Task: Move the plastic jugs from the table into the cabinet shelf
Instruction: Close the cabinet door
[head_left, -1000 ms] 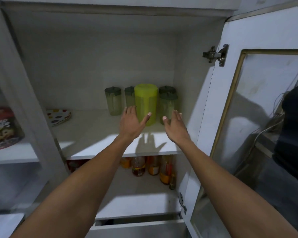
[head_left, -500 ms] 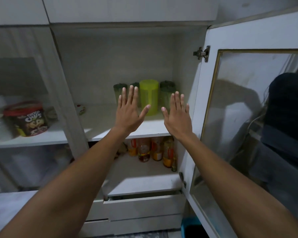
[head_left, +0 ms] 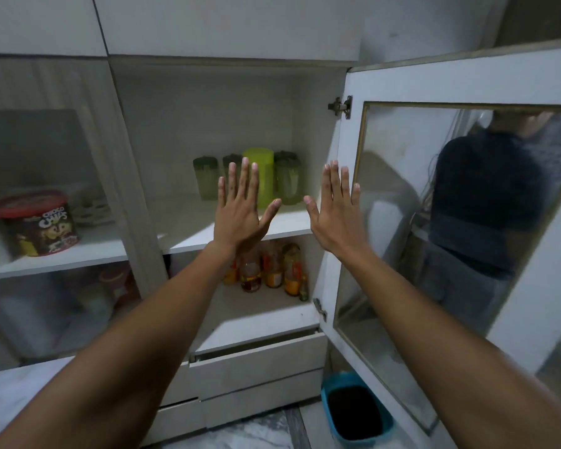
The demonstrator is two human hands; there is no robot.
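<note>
A bright yellow-green plastic jug (head_left: 264,170) stands upright at the back of the cabinet shelf (head_left: 188,234), among several dull green lidded jugs (head_left: 204,178) (head_left: 287,179). My left hand (head_left: 240,212) is raised flat in front of the shelf, fingers spread, holding nothing. My right hand (head_left: 336,210) is raised beside it, also flat and empty. Both hands are apart from the jugs and in front of the shelf edge. My left fingers hide part of one green jug.
The glass cabinet door (head_left: 450,222) stands open at the right, reflecting a person. Bottles (head_left: 272,270) fill the shelf below. A cereal tub (head_left: 38,222) sits behind glass at the left. A blue bin (head_left: 357,413) stands on the floor under the door. A drawer (head_left: 256,361) is slightly open.
Both hands have drawn back out of the shelf and away from the jugs, fingers spreading. The view has pulled back, so more of the cabinet and floor shows.
</note>
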